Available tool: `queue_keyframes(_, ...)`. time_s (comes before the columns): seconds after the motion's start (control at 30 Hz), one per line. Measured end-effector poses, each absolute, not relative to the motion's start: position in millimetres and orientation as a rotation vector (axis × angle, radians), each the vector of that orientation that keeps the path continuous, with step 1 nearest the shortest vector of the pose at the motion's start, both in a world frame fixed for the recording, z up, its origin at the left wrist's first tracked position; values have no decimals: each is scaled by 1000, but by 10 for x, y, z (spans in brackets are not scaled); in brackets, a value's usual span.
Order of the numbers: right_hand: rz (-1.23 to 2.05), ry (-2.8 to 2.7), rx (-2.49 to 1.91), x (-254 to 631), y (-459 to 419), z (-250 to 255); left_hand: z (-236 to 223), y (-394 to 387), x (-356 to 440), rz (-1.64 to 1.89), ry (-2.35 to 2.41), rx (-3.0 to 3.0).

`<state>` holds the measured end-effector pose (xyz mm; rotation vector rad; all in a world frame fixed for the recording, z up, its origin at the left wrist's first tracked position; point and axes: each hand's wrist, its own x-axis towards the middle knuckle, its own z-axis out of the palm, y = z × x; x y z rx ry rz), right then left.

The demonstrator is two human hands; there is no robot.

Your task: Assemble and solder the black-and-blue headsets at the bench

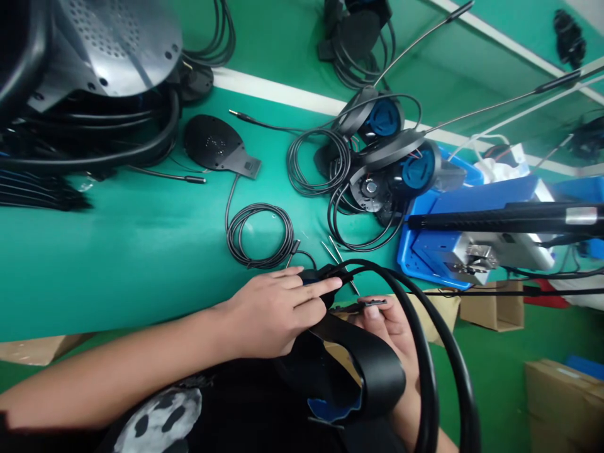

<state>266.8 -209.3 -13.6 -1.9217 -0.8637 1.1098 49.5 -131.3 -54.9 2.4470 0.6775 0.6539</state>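
Your left hand (276,311) is clenched near the tip of the black strap (361,368), pinching it where the thick black cable (427,377) crosses, just off the edge of the green worktop (117,258). Your right hand (389,333) sits below the strap and appears to grasp a small dark flat piece (370,303) between thumb and fingers, though you can't be sure how firm that hold is from this view. The strap hangs over your front, with blue backing (335,409) showing at its lower end, so its weight bears on the pinch. If your left hand slackens, the strap could slide and drag the cable with it. The cable stands in stiff loops beside your right hand, so a sudden spring could knock the small piece loose. Thin metal pins (340,261) lie on the worktop just past your left fingertips, where a swinging cable could scatter them or a careless reach could catch a pin point. The coiled lead (259,236) ends right by those pins, so it could snag them if tugged. Further along, wires tangle around the blue-capped earpieces (391,167), and a hurried pull there could tighten the knot
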Motion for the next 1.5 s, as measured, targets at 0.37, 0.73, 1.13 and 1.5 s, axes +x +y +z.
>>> queue_keyframes(0.37, 816, -1319, -1759, 2718, -1973, -299, -536, -1276, 469, 729, 661, 2380)
queue_keyframes(0.73, 810, -1042, -1798, 2397, -1950, -474, -572, -1261, 387, 888, 627, 2206)
queue_keyframes(1.13, 809, -1029, -1686, 2316, -1897, -447, -433, -1117, 344, 946, 536, 1962)
queue_keyframes(1.5, 713, -907, -1707, 2226, -1860, -421, -428, -1107, 361, 958, 573, 1879)
